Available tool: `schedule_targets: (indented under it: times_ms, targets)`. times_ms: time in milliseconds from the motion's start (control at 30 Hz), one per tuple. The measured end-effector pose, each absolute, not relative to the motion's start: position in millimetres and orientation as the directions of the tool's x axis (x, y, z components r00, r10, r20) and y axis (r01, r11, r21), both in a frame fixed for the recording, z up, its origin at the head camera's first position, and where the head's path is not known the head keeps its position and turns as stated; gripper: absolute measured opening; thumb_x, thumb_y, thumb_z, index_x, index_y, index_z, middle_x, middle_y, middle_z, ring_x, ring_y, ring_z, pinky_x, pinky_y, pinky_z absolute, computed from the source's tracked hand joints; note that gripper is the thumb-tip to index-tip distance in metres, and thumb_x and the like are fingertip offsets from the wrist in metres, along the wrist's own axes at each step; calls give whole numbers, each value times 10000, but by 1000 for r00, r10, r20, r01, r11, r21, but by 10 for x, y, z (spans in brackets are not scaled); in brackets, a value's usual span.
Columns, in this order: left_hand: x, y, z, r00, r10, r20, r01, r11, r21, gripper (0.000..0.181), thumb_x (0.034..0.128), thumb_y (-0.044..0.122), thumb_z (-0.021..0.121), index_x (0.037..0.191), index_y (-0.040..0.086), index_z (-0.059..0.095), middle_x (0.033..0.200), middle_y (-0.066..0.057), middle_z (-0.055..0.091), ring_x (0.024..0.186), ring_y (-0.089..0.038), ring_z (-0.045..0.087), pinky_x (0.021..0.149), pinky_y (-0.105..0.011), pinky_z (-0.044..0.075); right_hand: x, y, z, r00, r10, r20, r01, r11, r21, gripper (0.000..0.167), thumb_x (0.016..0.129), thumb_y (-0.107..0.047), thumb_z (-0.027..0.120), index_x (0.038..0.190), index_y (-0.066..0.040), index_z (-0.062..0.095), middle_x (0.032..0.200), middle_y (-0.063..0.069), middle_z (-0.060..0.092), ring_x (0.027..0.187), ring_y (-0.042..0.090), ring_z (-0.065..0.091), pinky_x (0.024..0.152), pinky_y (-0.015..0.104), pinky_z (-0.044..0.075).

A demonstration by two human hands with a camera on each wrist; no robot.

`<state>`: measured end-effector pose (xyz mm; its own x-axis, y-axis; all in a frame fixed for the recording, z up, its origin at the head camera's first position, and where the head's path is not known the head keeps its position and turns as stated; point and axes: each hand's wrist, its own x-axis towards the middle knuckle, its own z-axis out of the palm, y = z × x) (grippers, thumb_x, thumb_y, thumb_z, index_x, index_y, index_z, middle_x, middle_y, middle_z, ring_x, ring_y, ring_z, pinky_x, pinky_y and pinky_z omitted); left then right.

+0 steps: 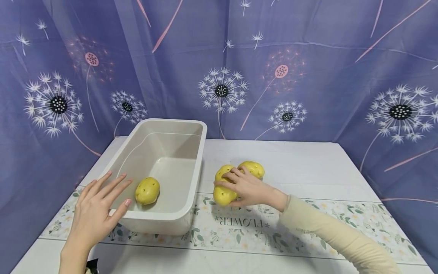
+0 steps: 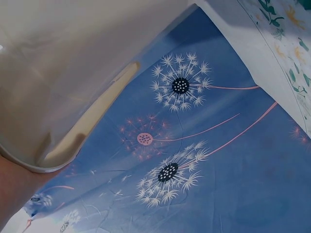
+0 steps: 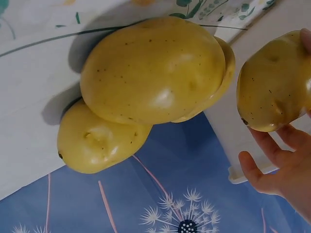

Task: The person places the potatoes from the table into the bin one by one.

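Note:
Several yellow, dark-pitted potatoes lie grouped on the table right of a bin. My right hand (image 1: pixel 248 188) is over this group. Its thumb and fingers hold the nearest potato (image 1: pixel 224 196); the right wrist view shows that potato (image 3: pixel 272 85) between thumb and fingers. Beside it lie a back potato (image 1: pixel 254 170) and another potato (image 1: pixel 222 172), both partly hidden by the hand. One more potato (image 1: pixel 147 191) lies inside the pale grey plastic bin (image 1: pixel 193 186). At the bin's front left corner, my left hand (image 1: pixel 94 213) has its fingers spread over the rim and holds nothing.
A white table (image 1: pixel 297 160) with a floral printed band bears the bin and potatoes. Purple dandelion-patterned curtain (image 1: pixel 184 68) hangs behind and along both sides. The bin's right wall stands between its inside and the potato group.

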<state>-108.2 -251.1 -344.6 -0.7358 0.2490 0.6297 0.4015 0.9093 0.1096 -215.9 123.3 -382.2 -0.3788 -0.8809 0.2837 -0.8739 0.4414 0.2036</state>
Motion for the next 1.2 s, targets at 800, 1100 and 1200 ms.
schedule_targets:
  times_ms: [800,1100,1200]
  targets:
    - [-1086,-2520,-3445,-726,250,641,405,908,105,410,811,360,533,1161,154,593,1199,-127,586,1257,-291,399,1054,-486,238,-2195,1275,-3731,-403,-861,310,-862,471,189,736,632,-541,687,1266,-247,455,1149,32,542,1004,197,468,824,420,390]
    - [-1080,-2509,-3440,-728,250,638,403,910,103,410,810,355,534,1162,153,590,1196,-127,588,1259,-283,396,1064,-481,229,-2202,1276,-3686,-411,-846,339,-862,482,158,710,690,-548,643,1287,-217,449,1153,43,546,996,203,462,813,403,391]
    - [-1079,-2507,-3437,-727,251,639,403,910,102,411,810,357,533,1162,152,591,1194,-127,589,1258,-283,397,1067,-480,226,-2217,1278,-3673,-411,-840,353,-860,486,154,713,689,-557,636,1287,-216,452,1151,40,553,995,197,457,804,390,388]
